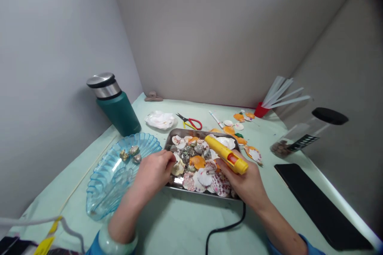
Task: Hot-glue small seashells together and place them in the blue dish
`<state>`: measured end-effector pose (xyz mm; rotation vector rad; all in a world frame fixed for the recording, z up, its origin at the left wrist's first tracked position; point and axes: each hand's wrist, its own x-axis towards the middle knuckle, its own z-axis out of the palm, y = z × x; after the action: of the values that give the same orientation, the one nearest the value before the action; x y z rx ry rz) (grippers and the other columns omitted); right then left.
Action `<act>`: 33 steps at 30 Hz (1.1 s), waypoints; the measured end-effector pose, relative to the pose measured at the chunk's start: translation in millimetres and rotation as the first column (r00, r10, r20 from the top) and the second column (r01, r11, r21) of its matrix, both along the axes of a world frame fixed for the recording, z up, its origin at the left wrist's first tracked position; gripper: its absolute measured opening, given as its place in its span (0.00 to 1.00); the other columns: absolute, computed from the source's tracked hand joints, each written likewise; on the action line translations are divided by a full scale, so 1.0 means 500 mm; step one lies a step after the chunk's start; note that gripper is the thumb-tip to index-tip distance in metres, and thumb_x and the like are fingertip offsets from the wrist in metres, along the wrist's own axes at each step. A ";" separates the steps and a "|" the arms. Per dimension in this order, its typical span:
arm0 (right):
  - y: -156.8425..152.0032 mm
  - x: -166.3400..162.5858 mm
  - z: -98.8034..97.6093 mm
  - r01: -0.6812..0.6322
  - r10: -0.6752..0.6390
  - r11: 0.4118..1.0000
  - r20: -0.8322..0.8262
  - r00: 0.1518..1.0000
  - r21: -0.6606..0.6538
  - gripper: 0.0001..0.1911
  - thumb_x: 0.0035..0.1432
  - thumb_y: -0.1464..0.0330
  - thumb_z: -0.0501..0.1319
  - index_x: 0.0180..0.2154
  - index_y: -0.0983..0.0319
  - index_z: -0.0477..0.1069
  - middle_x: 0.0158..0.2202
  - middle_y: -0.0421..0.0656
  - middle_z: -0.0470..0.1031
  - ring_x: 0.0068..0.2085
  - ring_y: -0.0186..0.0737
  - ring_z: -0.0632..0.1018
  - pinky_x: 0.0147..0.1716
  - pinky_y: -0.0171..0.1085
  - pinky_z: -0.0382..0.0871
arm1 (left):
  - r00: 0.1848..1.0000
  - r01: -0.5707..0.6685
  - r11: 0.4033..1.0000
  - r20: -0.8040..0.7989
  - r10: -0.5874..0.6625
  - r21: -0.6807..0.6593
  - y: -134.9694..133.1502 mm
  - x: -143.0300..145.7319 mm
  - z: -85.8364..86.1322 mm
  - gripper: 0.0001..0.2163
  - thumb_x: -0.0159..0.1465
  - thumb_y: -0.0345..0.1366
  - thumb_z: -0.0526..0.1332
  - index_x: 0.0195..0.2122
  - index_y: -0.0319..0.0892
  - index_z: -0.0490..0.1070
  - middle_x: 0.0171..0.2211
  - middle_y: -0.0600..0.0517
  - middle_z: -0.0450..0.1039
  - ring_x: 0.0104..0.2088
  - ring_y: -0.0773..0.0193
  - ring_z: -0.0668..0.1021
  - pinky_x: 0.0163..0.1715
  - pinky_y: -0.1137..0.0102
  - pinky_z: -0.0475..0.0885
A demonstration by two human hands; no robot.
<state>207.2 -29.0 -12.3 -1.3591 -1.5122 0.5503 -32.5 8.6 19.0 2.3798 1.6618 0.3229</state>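
A green flask (pixel 116 105) with a steel lid is standing well to the left of the metal tray (pixel 170 140), toward the back wall. Just left of the tray, a blue glass dish (pixel 104 183) shaped like a shell is lying on the pale green tabletop (pixel 179 223), carrying a few small snail shells (pixel 131 154) near its upper end. The left hand (pixel 154 173) is reaching over the tray's left edge, its fingers (pixel 170 159) pinching together on a pale shell (pixel 178 168) at the tray's left side. The tray itself is sitting in the middle of the tabletop, filled with a heap of white, orange and pink-spotted seashells (pixel 203 167). Behind the tray, a white crumpled tissue (pixel 160 120) and red-handled scissors (pixel 191 122) are lying side by side. The right hand (pixel 245 181) is resting at the tray's right front corner, its fingers wrapping tightly around a yellow glue gun (pixel 226 154) whose nozzle is pointing back and left over the shells; a black cord (pixel 224 229) is trailing from under this hand toward the front edge. Right of the tray, more loose shells (pixel 239 121) are lying scattered, with a red holder of glue sticks (pixel 281 95) behind them, a clear jar (pixel 305 133) with a black lid lying tipped further right, and a black flat slab (pixel 317 203) lying to the front right.
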 end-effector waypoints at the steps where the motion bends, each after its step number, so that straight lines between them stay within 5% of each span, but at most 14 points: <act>1: 0.000 0.000 0.000 0.003 -0.003 1.000 0.003 1.000 0.001 0.11 0.58 0.61 0.62 0.31 0.61 0.67 0.26 0.38 0.68 0.26 0.35 0.70 0.22 0.31 0.66 | 1.000 0.006 1.000 -0.020 -0.006 0.001 -0.001 0.002 0.000 0.10 0.62 0.30 0.53 0.32 0.43 0.74 0.35 0.46 0.78 0.35 0.57 0.77 0.32 0.69 0.62; 12: 0.000 0.002 -0.003 -0.009 0.009 1.000 0.000 1.000 0.003 0.09 0.58 0.61 0.62 0.33 0.61 0.68 0.27 0.38 0.69 0.26 0.36 0.72 0.24 0.32 0.66 | 0.975 0.086 0.996 -0.207 -0.086 -0.008 0.004 0.016 0.002 0.11 0.63 0.30 0.50 0.33 0.42 0.73 0.36 0.43 0.77 0.34 0.53 0.77 0.28 0.66 0.58; 26: 0.000 0.001 -0.001 -0.025 0.024 0.999 -0.033 0.999 -0.031 0.10 0.58 0.61 0.62 0.33 0.61 0.68 0.27 0.38 0.68 0.26 0.35 0.70 0.23 0.32 0.65 | 0.970 0.115 0.993 -0.217 -0.111 0.006 0.005 0.021 -0.020 0.10 0.62 0.29 0.51 0.32 0.41 0.72 0.32 0.42 0.75 0.30 0.55 0.76 0.26 0.67 0.60; 29: -0.001 0.001 -0.003 -0.020 0.019 1.000 -0.027 0.999 -0.021 0.10 0.58 0.61 0.62 0.32 0.61 0.68 0.26 0.38 0.67 0.26 0.35 0.70 0.24 0.32 0.65 | 0.987 0.088 0.996 -0.135 -0.086 0.016 0.005 0.017 -0.009 0.09 0.61 0.29 0.52 0.32 0.41 0.72 0.33 0.45 0.76 0.32 0.55 0.77 0.28 0.67 0.61; 33: -0.001 0.002 -0.010 -0.008 0.006 0.999 -0.044 0.999 -0.037 0.10 0.57 0.61 0.63 0.34 0.61 0.69 0.28 0.39 0.68 0.28 0.36 0.71 0.27 0.33 0.67 | 0.986 -0.001 0.999 0.169 0.008 -0.042 0.004 0.009 0.002 0.07 0.60 0.30 0.54 0.31 0.42 0.72 0.31 0.49 0.77 0.31 0.60 0.75 0.31 0.68 0.63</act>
<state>208.3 -29.3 -17.2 -1.3623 -1.4778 0.6119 -28.0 10.5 20.2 2.2501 1.5826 0.4723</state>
